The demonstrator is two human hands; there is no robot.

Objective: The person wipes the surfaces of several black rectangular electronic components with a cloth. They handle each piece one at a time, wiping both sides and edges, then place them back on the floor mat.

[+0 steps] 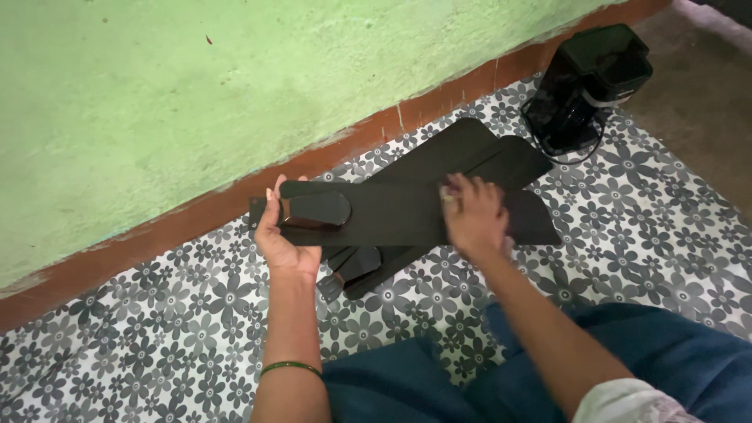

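Single head-worn view, angled steeply down, set close above the patterned floor mat point(196, 313), green wall point(196, 94) faced beyond.

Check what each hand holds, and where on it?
Left hand grips the top black fan blade at its metal bracket end; right hand presses on the blade's middle.

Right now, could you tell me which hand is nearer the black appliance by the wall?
Right. The right hand rests on the dark blades, just below-left of the appliance; the left hand grips the blades' far end.
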